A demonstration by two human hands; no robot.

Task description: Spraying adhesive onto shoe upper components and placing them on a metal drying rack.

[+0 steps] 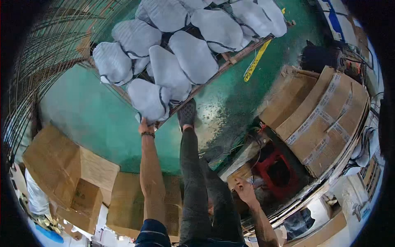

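Observation:
Pale grey, rounded padded pieces (193,55) with dark edging lie in overlapping rows on a low rack (230,61) with a brown rim. At the rack's near corner, my left hand (147,126) is closed on the lower edge of the nearest padded piece (146,96); its fingertips are partly hidden there. My right hand (245,192) is off to the right, beside a bench holding a red frame-like part (277,171) with a dark opening. Its fingers are curled together, and whatever may be in them is hidden.
Taped brown cardboard (325,119) covers the bench's far right side. Open cardboard boxes (53,164) stand at the lower left. Thin metal rods (37,61) rise along the left. My foot (187,115) is beside the rack on the green floor (82,107), which has a yellow stripe (257,60).

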